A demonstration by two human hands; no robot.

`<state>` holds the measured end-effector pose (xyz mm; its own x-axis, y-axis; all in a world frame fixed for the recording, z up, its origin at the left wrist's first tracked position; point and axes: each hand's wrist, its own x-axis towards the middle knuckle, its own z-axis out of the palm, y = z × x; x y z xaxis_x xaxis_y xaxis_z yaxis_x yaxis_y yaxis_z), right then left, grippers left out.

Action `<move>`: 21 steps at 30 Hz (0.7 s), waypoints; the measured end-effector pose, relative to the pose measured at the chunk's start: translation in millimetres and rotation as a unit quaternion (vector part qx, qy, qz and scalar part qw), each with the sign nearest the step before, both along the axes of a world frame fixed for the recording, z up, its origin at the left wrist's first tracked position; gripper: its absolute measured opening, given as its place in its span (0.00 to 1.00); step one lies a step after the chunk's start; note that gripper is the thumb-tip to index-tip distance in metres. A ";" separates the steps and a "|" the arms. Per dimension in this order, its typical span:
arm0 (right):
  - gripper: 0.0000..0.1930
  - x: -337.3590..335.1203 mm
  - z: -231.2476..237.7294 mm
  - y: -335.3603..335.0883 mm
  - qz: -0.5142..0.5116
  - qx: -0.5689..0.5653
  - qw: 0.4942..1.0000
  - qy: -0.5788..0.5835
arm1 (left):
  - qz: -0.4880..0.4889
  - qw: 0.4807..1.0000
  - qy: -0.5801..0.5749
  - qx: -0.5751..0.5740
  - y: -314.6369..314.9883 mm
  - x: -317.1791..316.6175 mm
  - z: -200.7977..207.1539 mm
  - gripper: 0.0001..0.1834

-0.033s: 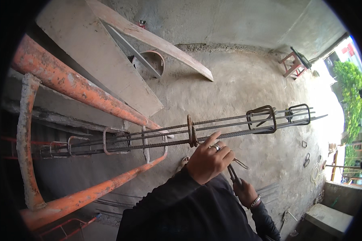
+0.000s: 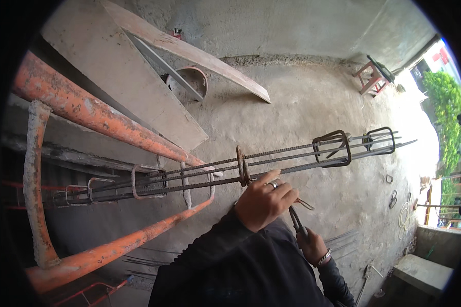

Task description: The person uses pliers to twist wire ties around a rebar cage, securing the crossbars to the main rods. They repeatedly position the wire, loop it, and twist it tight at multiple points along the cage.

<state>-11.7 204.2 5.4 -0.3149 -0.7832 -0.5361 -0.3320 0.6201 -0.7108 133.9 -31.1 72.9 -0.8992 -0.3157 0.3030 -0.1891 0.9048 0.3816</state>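
A long cage of ribbed steel bars [image 2: 287,158] runs from the left to the far right in front of me. Around it sits a rusty stirrup [image 2: 241,166], upright across the bars. My left hand [image 2: 266,203], with a ring on it, is at the lower bar just right of that stirrup, index finger stretched toward the bar and the other fingers curled. A bent loop of tie wire [image 2: 306,204] sticks out from the curled fingers. Lower right, my right hand [image 2: 312,247] grips dark pincers [image 2: 297,221], whose upper end is close beneath my left hand.
An orange scaffold frame [image 2: 102,120] surrounds the cage's left part. More stirrups [image 2: 334,148] hang around its right end. Boards [image 2: 189,59] lean beyond, near a round bucket [image 2: 194,82]. A stool [image 2: 372,79] stands far right; loose bars [image 2: 141,262] lie on the floor.
My left hand has shifted slightly left and down, its index finger lower by the bar. My right hand keeps its grip on the pincers, and the whole view has moved a little.
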 end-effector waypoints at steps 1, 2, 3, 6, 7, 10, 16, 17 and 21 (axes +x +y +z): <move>0.14 13.6 0.7 3.6 -0.015 -0.040 0.999 -0.013 | -0.012 0.995 0.094 0.007 -8.9 3.3 2.2 0.07; 0.14 25.1 2.1 4.0 -0.037 -0.061 0.997 -0.018 | 0.021 0.986 0.150 0.062 -16.0 10.1 4.9 0.06; 0.15 35.5 3.3 1.4 -0.061 -0.057 0.996 -0.017 | 0.057 0.970 0.203 0.119 -23.5 17.8 6.5 0.06; 0.17 58.6 1.6 -21.5 -0.048 -0.224 0.973 -0.009 | 0.131 0.880 0.268 0.369 -46.6 36.8 3.9 0.13; 0.17 67.4 2.6 -28.1 -0.040 -0.252 0.967 0.003 | 0.125 0.837 0.320 0.427 -47.1 38.5 0.6 0.16; 0.17 93.8 15.0 -37.1 -0.167 -0.318 0.918 -0.169 | 0.147 0.837 0.344 0.400 -40.4 40.9 -5.9 0.18; 0.17 111.6 9.8 -47.9 -0.156 -0.334 0.912 -0.179 | 0.187 0.852 0.358 0.334 -39.9 45.1 -4.7 0.14; 0.17 107.4 1.7 -49.0 -0.064 -0.248 0.956 -0.143 | 0.192 0.859 0.363 0.305 -40.4 45.3 -5.3 0.13; 0.17 108.7 -17.6 -37.6 -0.019 -0.051 0.974 -0.220 | 0.131 0.839 0.389 0.356 -38.2 43.0 -11.1 0.13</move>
<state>97.0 166.6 -12.2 -0.1016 -0.8318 -0.5457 0.0401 0.5447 -0.8377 176.9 -69.3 61.9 -0.3876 -0.8224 0.4165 0.2116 0.3604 0.9085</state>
